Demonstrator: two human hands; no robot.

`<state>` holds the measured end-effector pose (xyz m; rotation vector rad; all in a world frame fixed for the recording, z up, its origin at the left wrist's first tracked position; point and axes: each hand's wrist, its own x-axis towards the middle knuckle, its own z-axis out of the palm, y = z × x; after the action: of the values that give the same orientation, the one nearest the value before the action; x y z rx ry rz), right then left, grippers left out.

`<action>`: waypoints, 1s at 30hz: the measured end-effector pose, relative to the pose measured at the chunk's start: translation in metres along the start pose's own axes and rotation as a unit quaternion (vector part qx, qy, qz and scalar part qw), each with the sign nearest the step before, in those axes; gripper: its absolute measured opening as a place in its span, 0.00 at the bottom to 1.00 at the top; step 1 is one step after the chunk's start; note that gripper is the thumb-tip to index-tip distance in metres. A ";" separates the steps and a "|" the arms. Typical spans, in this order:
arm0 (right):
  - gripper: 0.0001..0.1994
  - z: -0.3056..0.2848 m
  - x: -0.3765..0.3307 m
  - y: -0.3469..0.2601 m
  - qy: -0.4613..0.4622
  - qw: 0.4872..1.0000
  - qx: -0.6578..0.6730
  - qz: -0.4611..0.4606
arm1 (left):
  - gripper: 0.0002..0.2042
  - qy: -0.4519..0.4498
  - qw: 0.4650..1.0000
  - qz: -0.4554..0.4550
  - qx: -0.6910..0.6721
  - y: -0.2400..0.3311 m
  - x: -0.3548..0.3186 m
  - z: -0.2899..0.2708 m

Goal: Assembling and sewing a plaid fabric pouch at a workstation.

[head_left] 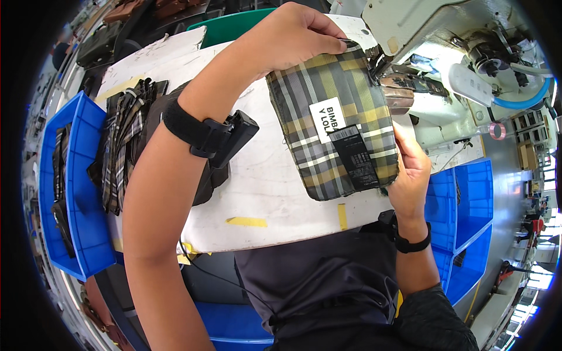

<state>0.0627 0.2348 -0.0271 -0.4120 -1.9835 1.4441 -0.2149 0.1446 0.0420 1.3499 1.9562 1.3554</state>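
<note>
White worktable [252, 181], blue bins [91, 193] alongside, hands [295, 38] [411, 169] holding plaid panel [293, 111]

There's a scuffed white worktop [263, 175], plaid cloth pieces [122, 146] heaped at nine o'clock, dark fabric [215, 184] just inside them, yellow tape strips [247, 222] toward six, a sewing machine [413, 20] at two.

Left hand [301, 38] pinching top edge of plaid cloth piece [372, 120]; right hand [411, 172] gripping its lower right edge. White label [323, 117] and black tag [357, 161] on cloth, tag overlapping label. Sewing machine [404, 23] just beside, upper right. White table [252, 181] below. Plaid cloth pile [123, 143] at left, beside blue bin [88, 199].
</note>
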 end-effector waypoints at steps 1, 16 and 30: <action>0.19 0.000 0.000 -0.001 0.001 1.000 0.001 -0.001 | 0.13 0.014 0.999 0.013 0.027 0.002 0.001 0.002; 0.18 0.011 0.000 -0.002 0.013 0.997 0.077 -0.013 | 0.17 0.103 0.917 0.257 0.286 0.075 -0.144 0.070; 0.19 0.034 -0.019 -0.007 0.152 0.986 -0.068 -0.025 | 0.16 0.220 0.830 0.292 0.422 0.066 -0.144 0.130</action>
<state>0.0555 0.1969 -0.0331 -0.5994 -1.8351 1.1416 -0.0209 0.0860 0.0142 2.3656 2.7882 1.1026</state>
